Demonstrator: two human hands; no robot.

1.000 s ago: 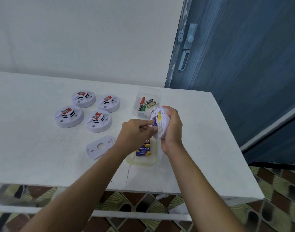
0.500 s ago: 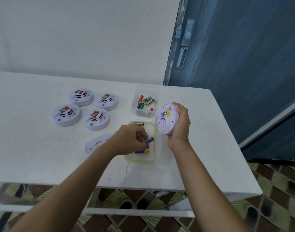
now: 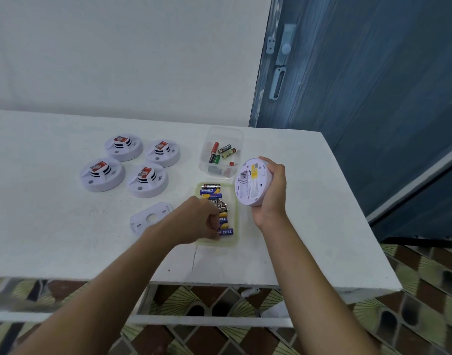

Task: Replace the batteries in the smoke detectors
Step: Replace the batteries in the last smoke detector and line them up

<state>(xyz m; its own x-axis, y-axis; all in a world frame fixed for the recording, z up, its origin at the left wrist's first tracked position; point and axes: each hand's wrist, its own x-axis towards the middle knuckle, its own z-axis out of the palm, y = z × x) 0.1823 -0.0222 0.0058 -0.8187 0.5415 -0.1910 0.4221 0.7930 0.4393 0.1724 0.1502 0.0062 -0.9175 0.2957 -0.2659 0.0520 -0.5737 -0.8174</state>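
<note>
While gripping the smoke detector by its rim in the right hand, on edge above the desk with the labelled back turned leftward, risks a slip: one hand only round a smooth round shell, and a fall likely to land on the battery tray just beside and below, scattering the row. Reaches into that tray with the left hand, fingers curled over the near end of the row of fresh batteries, against the blue battery; cannot tell whether pinching or merely touching. Could roll neighbouring cells out of line with a careless pull, or nudge the tray toward the desk's front edge, already near. Could also seat a cell the wrong way round: cannot make out the polarity marks or the compartment on the back, so worth checking before pressing in. Must guard against a mix-up, given the clear box of loose batteries directly behind the tray and near the detector; probably the spent ones, though not provable by sight. Has four more detectors grouped well to the left, and a mounting plate flat on the desk beside the left wrist, easily swept aside by the forearm.
</note>
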